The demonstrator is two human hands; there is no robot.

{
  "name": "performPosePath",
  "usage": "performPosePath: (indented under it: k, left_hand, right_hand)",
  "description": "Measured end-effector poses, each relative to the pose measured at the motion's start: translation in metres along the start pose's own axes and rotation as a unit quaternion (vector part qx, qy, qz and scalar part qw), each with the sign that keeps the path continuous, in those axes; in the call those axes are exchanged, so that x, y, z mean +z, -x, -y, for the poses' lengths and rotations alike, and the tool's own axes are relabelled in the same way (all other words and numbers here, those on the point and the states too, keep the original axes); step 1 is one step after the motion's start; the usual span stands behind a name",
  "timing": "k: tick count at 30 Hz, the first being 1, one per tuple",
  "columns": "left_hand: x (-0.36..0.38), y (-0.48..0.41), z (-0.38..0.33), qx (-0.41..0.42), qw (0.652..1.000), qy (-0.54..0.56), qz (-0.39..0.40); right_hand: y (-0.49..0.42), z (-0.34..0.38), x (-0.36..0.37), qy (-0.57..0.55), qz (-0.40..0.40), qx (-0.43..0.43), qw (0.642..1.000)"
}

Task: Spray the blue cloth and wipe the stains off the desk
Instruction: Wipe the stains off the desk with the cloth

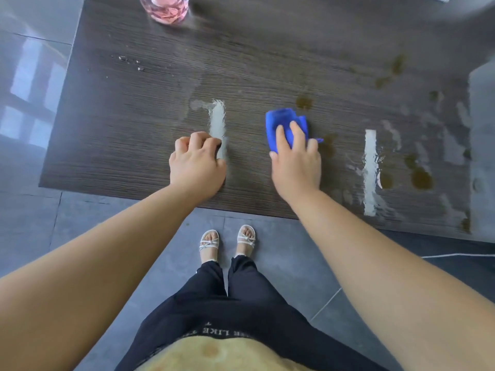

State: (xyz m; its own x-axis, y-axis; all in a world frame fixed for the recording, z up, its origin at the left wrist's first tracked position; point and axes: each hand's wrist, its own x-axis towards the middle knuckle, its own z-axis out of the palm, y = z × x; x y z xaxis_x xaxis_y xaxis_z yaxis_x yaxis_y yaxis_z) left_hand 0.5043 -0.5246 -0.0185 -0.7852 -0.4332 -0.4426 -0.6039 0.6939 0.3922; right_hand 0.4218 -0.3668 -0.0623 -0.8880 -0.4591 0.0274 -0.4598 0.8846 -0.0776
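Head view: the right hand (296, 162) lies flat on the blue cloth (284, 120). Its fingers (297, 133) are straight and slightly apart, pressing the cloth onto the dark wood-grain surface (128, 135). The crumpled cloth sticks out beyond the fingertips and under the thumb.

One brown stain (304, 102) sits just past the cloth, ahead of the right fingertips. Another (328, 147) is just beside the little finger, next to a corner of the cloth. Larger brown spots (422, 179) lie well to the right of those fingers, among wet streaks and bright reflections. More brown marks (397, 65) lie further off, ahead and to the right.

The left hand (197, 163) rests on the surface apart from the cloth. Its fingers (198, 139) are curled under with the knuckles up, and they hold nothing. A pale reflected stripe lies just to the right of them. A few water drops (131, 62) lie ahead and to the left of the left fingers. Far beyond them, at the back edge, stands a pink bottle (167, 8), cut off by the frame.

Below the arms are black trousers (241, 303) and white sandals (210, 241) on a grey tiled floor (281, 253).
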Motion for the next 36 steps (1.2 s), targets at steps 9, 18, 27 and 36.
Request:
performPosePath:
  k: [9, 18, 27, 36]
  left_hand:
    - [0.002, -0.002, -0.024, -0.029, 1.000, 0.003, 0.007]
    - [0.005, -0.010, -0.042, -0.049, 0.999, 0.007, -0.007]
    - [-0.004, -0.013, -0.043, -0.024, 0.995, -0.072, 0.059]
    - [-0.013, -0.016, -0.034, 0.009, 0.987, -0.133, 0.092]
  right_hand:
    - [0.045, -0.053, -0.007, -0.003, 0.000, -0.135, 0.991]
    - [0.039, -0.007, -0.001, -0.014, 0.018, -0.187, 0.982]
    - [-0.017, -0.018, -0.007, 0.009, 0.050, 0.045, 0.998]
    - [0.003, -0.074, -0.012, 0.010, 0.002, -0.111, 0.994]
